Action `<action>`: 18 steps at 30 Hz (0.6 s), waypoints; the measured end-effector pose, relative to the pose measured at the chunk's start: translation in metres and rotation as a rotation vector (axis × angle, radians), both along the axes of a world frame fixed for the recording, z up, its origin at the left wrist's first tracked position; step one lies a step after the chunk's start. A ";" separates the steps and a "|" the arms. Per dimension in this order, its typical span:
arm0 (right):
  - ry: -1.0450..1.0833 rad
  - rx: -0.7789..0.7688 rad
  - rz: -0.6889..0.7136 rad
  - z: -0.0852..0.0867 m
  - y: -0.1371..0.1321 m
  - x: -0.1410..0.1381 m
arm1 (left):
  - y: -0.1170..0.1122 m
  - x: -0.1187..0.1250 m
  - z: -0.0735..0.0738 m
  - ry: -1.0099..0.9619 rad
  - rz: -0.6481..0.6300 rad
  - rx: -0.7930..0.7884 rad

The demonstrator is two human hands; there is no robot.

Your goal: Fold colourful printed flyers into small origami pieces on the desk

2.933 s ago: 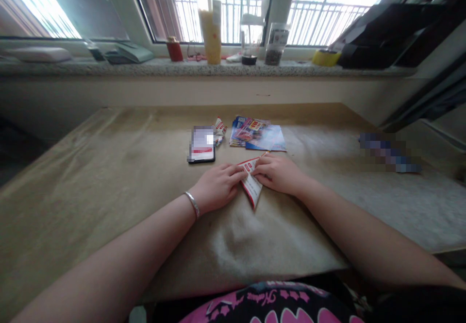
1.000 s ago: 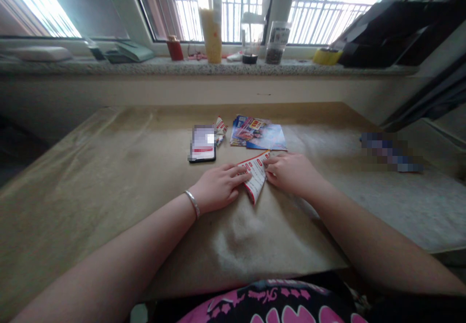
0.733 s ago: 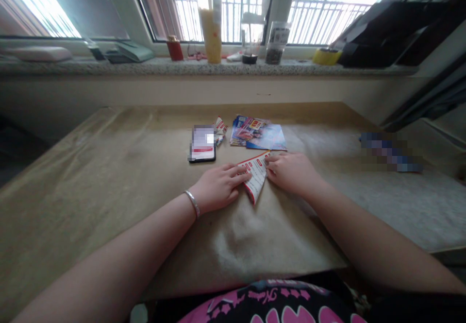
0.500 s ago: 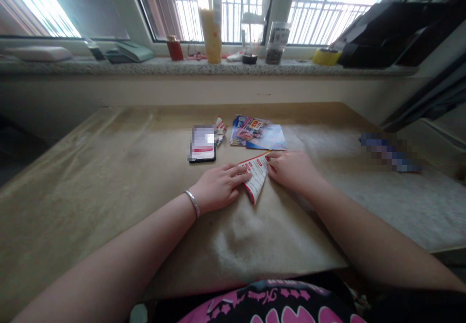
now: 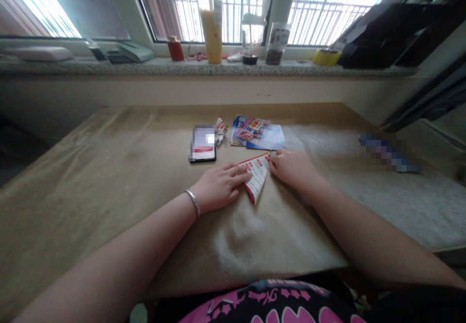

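Note:
A sheet of printed paper (image 5: pixel 259 179), folded into a triangle, lies on the table with red edging and red labels on white. My left hand (image 5: pixel 220 184) rests on its left part, fingers stretched out and pressing it flat. At the upper right corner, my right hand (image 5: pixel 293 168) has its fingers curled and pinched on the paper. Just behind the paper is a stack of colourful flyers (image 5: pixel 255 131), with a light blue sheet (image 5: pixel 271 138) on top. A phone (image 5: pixel 203 145), its screen blurred out, lies left of the stack beside a folded paper piece (image 5: pixel 221 128).
The table (image 5: pixel 120 167) has a tan cover. A blurred bluish item (image 5: pixel 389 153) lies at the right. On the windowsill (image 5: pixel 233 68) stand a tall yellow-filled cup (image 5: pixel 211 31), a red bottle (image 5: pixel 175 49), a clear container (image 5: pixel 276 43) and yellow tape (image 5: pixel 325 57).
Hardly anything differs. My right fingers have shifted very slightly at the paper's upper right corner; my left hand stays in place.

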State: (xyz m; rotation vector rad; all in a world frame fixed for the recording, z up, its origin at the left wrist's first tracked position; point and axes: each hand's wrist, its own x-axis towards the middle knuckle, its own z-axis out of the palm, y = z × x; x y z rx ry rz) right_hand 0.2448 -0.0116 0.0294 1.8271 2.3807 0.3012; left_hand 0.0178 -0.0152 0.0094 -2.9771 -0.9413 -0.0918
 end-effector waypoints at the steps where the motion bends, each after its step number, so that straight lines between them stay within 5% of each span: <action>1: 0.002 0.003 -0.007 0.000 0.001 0.000 | 0.000 0.000 0.000 0.000 0.000 0.000; 18: 0.015 0.026 -0.091 -0.008 0.013 0.007 | 0.000 -0.001 -0.001 0.005 0.007 -0.008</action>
